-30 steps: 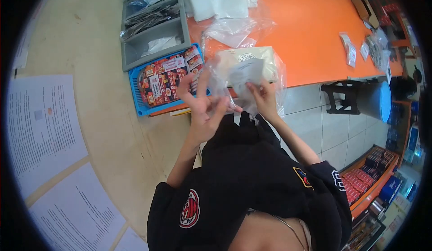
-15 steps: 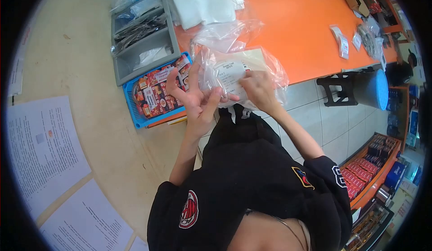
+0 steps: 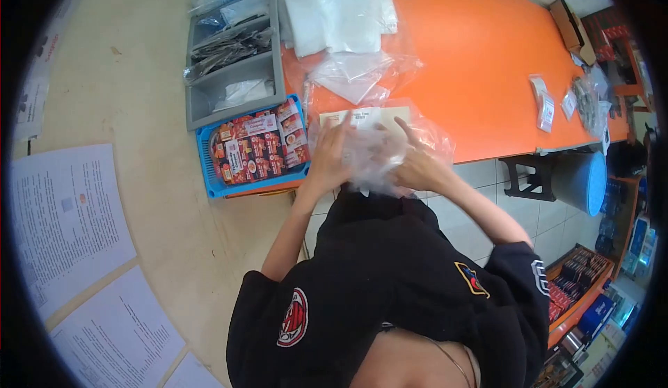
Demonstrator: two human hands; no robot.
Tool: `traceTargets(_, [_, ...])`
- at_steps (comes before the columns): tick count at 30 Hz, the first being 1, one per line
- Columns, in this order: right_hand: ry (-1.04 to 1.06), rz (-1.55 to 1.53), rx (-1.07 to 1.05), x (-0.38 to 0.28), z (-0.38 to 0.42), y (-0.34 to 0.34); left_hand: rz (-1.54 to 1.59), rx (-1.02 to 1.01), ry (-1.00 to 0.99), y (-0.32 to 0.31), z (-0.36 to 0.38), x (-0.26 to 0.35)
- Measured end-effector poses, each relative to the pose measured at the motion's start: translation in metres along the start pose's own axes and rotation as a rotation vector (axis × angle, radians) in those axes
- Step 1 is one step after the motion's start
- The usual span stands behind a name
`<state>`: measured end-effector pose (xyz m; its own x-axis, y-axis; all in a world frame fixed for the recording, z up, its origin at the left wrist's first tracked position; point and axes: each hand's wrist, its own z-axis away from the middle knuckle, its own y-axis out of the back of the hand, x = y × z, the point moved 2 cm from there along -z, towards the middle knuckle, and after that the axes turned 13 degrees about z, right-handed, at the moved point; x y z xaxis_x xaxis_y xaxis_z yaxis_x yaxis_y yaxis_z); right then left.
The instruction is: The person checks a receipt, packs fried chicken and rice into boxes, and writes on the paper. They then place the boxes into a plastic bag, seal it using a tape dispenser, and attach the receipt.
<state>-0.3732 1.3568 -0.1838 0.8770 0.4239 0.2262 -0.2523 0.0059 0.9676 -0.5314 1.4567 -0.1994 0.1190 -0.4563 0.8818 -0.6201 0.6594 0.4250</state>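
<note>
A clear plastic bag (image 3: 369, 162) is bunched between my two hands at the orange table's near edge, its crumpled part smeared by motion. My left hand (image 3: 330, 160) grips its left side, the fingers pointing up the bag. On the other side my right hand (image 3: 423, 168) has its fingers bent into the plastic, partly blurred, with one finger raised. Beyond the fingers, a white printed slip (image 3: 366, 115) and a cream-coloured flat piece (image 3: 398, 114) show through clear plastic. I cannot make out what else the bag holds.
A blue basket (image 3: 203, 153) of printed coupons stands left of my hands. Behind it is a grey divided tray (image 3: 280, 75) with plastic-wrapped packs. White plastic bags (image 3: 327, 16) are stacked on the orange table (image 3: 473, 68). A blue-topped stool or bin (image 3: 593, 183) stands at the right.
My left hand has gone from spread fingers to gripping the bag. My right hand has moved down and slightly right. The plastic is now bunched over the slip, hiding most of its text.
</note>
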Motion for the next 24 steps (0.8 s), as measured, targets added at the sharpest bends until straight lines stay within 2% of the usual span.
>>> traceTargets(1, [-0.019, -0.378, 0.103, 0.014, 0.010, 0.024, -0.002, 0.000, 0.013, 0.000, -0.002, -0.004])
traceTargets(3, [0.047, -0.403, -0.086, 0.037, 0.043, 0.049, -0.291, -0.248, -0.044, -0.005, -0.009, -0.013])
traceTargets(4, [0.211, -0.078, -0.459, 0.043, 0.048, 0.070, -0.292, -0.242, -0.037, -0.011, -0.011, -0.014])
traceTargets(5, [0.374, 0.256, -0.815, 0.053, 0.054, 0.090, -0.267, -0.109, -0.166, -0.020, -0.014, -0.012])
traceTargets(6, [0.428, 0.299, -0.491, 0.053, 0.057, 0.120, -0.239, 0.027, -0.299, -0.023, -0.014, -0.008])
traceTargets(7, [0.476, 0.335, -0.164, 0.056, 0.059, 0.145, -0.242, 0.032, -0.291, -0.026, -0.012, -0.006])
traceTargets(8, [0.482, 0.333, -0.161, 0.069, 0.056, 0.154, -0.250, 0.036, -0.230, -0.028, -0.010, -0.005])
traceTargets(10, [0.455, -0.836, 0.493, 0.101, 0.052, 0.174, -0.257, 0.040, -0.167, -0.026, -0.012, -0.007])
traceTargets(11, [0.072, -0.862, 0.266, 0.115, 0.063, 0.152, -0.206, 0.059, -0.182, -0.025, -0.013, -0.008])
traceTargets(13, [-0.279, -0.401, -0.048, 0.109, 0.068, 0.059, -0.157, 0.091, -0.192, -0.024, -0.015, -0.009])
traceTargets(15, [-0.193, -0.086, 0.233, 0.069, 0.059, -0.065, -0.071, 0.036, -0.284, -0.025, -0.016, -0.005])
traceTargets(16, [-0.129, -0.191, 0.249, 0.048, 0.029, -0.006, -0.073, 0.049, -0.279, -0.028, -0.020, 0.003])
traceTargets(18, [-0.390, -0.523, 0.224, 0.000, -0.027, -0.052, -0.100, 0.024, -0.488, -0.033, -0.020, 0.028])
traceTargets(19, [-0.384, -0.531, 0.229, 0.005, -0.024, -0.046, -0.109, 0.023, -0.481, -0.032, -0.016, 0.030])
traceTargets(21, [-0.070, -0.710, 0.418, 0.023, -0.014, -0.019, -0.081, -0.155, -0.436, -0.026, -0.012, 0.032])
traceTargets(22, [-0.068, -0.720, 0.424, 0.026, -0.010, -0.013, -0.088, -0.160, -0.428, -0.021, -0.011, 0.036])
traceTargets(24, [0.195, -0.564, 0.116, 0.024, -0.003, -0.003, 0.174, 0.205, -0.419, -0.003, -0.013, 0.047])
